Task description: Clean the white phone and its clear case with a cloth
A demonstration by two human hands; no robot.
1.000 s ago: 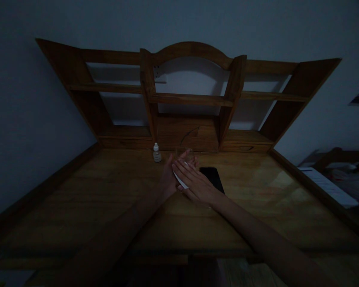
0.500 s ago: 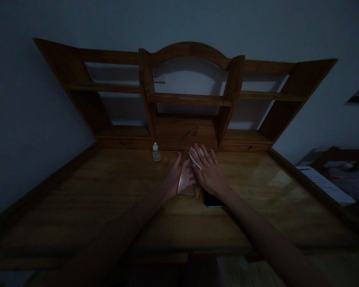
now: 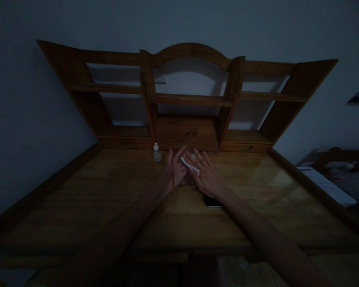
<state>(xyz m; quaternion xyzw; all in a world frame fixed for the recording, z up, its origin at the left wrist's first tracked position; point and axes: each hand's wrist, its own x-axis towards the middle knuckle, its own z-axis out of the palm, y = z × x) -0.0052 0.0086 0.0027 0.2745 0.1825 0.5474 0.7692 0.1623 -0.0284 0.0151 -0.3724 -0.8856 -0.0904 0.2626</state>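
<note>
My left hand [image 3: 170, 175] grips a clear phone case [image 3: 173, 181] by its side, thumb raised along the near edge; the see-through case is hard to make out in the dim light. My right hand [image 3: 208, 178] lies over a folded white cloth or tissue [image 3: 190, 166], fingers pressing it toward the case. Just under my right wrist, a dark phone [image 3: 212, 202] lies flat on the wooden desk [image 3: 122, 191], partly covered by that hand. A small clear bottle with a white cap [image 3: 157, 153] stands upright beyond my left thumb.
A wooden shelf unit [image 3: 187, 101] rises along the back of the desk, with a wall socket [image 3: 159, 75] behind it. Raised wooden rails edge both sides. Papers [image 3: 326, 185] lie to the right, beyond the desk.
My left hand has tilted the case and shifted slightly left. My right hand has slid left with the white cloth. Bottle and phone stay put.
</note>
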